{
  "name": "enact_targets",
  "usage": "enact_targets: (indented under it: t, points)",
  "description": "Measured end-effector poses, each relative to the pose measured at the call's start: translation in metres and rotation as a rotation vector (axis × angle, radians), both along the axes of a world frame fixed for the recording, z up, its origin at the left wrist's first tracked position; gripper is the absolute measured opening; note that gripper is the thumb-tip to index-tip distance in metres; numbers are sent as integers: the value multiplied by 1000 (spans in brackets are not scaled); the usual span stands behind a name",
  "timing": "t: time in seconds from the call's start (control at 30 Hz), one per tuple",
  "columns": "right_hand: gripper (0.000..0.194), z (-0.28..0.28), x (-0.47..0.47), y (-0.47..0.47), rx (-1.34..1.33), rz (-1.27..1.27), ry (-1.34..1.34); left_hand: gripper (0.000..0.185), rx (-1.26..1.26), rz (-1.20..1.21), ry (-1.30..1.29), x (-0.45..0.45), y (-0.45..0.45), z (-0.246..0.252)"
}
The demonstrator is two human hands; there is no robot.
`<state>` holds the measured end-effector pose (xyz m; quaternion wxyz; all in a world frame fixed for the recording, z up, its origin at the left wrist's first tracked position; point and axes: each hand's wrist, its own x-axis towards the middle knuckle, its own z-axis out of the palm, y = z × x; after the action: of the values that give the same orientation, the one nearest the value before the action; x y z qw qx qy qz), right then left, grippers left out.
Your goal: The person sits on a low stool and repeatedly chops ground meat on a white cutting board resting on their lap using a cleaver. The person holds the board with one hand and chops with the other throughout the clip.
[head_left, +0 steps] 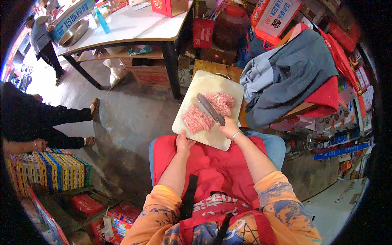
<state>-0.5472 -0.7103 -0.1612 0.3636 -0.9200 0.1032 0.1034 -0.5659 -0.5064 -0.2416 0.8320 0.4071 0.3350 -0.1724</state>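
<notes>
A pale cutting board [190, 88] lies tilted before me, its near edge by my lap and its far part over a wooden surface. Two heaps of minced meat are on it, a left one [197, 119] and a right one [221, 102]. Between them lies the dark blade of a kitchen knife [206, 105], pointing away and to the left. My right hand [229, 128], with a bracelet at the wrist, is closed around its black handle. At the board's near left edge, my left hand [183, 143] rests with fingers against the rim; its thumb side is upward.
A white-topped table [137, 27] with a metal basin [73, 32] and a blue bottle [102, 20] stands ahead left. Grey clothing [294, 70] is heaped at right. A person in dark trousers [61, 116] stands at left; another person [46, 39] is farther off.
</notes>
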Motion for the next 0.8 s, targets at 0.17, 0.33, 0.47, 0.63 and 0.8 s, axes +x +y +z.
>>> enact_targets:
  t: [0.17,0.33,0.47,0.63,0.8]
  points:
    - [20,12,-21,-8,-2,61,39,37,-16,-2,-12,-2,1,-3]
    - [16,27,-46,-25,-104,72,158,41,-8,-14,-14,-3,0,-6]
    - [15,16,-33,-15,-91,87,62,42,25,2,10,-2,-2,-4]
    - [18,2,-22,-2,-107,92,10,46,11,-20,-24,-2,1,-1]
    - [24,8,-50,11,-350,154,64,41,33,19,-13,-2,-2,-1]
